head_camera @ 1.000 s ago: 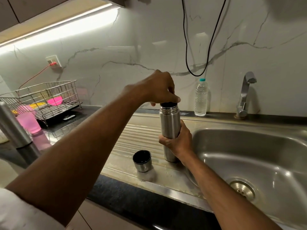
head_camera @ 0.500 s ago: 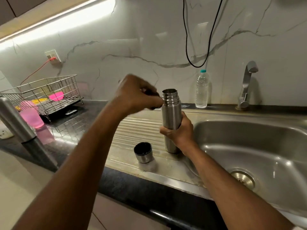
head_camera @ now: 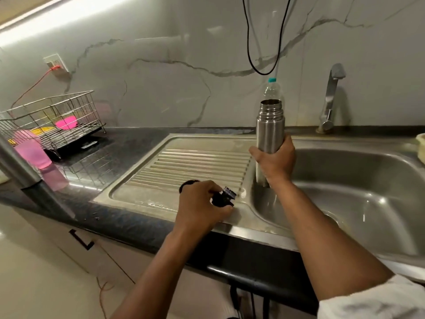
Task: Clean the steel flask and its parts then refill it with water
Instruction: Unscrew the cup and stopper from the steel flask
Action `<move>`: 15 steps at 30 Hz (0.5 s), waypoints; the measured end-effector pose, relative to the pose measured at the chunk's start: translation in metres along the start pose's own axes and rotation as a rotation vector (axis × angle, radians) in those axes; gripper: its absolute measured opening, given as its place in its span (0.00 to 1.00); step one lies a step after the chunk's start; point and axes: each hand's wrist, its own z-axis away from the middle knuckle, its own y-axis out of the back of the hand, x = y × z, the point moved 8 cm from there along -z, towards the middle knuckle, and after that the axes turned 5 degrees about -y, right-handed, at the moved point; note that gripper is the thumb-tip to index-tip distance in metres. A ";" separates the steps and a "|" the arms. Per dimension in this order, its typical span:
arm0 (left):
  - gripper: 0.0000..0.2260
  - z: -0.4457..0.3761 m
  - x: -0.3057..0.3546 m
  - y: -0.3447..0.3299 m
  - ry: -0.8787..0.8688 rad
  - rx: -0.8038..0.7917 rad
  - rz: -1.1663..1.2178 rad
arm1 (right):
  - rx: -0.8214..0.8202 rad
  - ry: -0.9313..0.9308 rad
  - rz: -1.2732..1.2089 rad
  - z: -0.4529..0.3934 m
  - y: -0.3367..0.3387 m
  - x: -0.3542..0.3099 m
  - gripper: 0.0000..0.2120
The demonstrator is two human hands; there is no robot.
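- Flask: steel, upright, mouth open with bare threads showing; it stands over the sink's left rim, where the drainboard meets the basin. I cannot tell whether its base touches the steel.
- My right hand: fingers and thumb wrapped round the lower half of the flask body, gripping it.
- My left hand: low over the near right corner of the drainboard, fingers curled round the black stopper, whose steel-coloured end points toward the basin.
- Cap cup: only a dark rim shows behind my left hand, on the drainboard near its front edge.
- Plastic water bottle: at the back edge of the counter, right behind the flask, teal cap on.
- Tap: at the sink's back rim, right of the flask.
- Wire dish rack: far left on the counter, holding pink and yellow items; a pink tumbler stands just in front.
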 end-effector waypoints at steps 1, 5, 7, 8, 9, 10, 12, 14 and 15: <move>0.16 0.002 -0.004 -0.001 0.005 -0.005 0.006 | -0.002 -0.009 0.006 0.000 0.000 0.003 0.33; 0.19 0.006 -0.015 0.005 0.025 0.010 -0.044 | -0.037 -0.031 0.044 -0.001 -0.005 0.012 0.35; 0.22 0.009 -0.016 0.010 0.043 0.031 -0.132 | -0.043 -0.034 0.047 -0.002 -0.005 0.014 0.35; 0.23 0.011 -0.016 0.012 0.056 0.041 -0.181 | -0.043 -0.038 0.044 -0.003 -0.004 0.015 0.35; 0.26 0.012 -0.014 0.013 0.062 0.054 -0.221 | -0.044 -0.043 0.039 -0.004 -0.003 0.016 0.35; 0.28 0.012 -0.013 0.014 0.062 0.065 -0.245 | -0.042 -0.046 0.036 -0.005 -0.002 0.017 0.35; 0.33 0.011 -0.009 0.013 0.059 0.064 -0.257 | -0.033 -0.051 0.035 -0.006 0.001 0.017 0.35; 0.32 0.010 -0.002 0.011 0.043 0.041 -0.291 | -0.017 -0.064 0.025 -0.007 0.005 0.017 0.35; 0.30 0.010 0.002 0.011 0.035 0.033 -0.326 | -0.009 -0.078 0.018 -0.008 0.007 0.018 0.35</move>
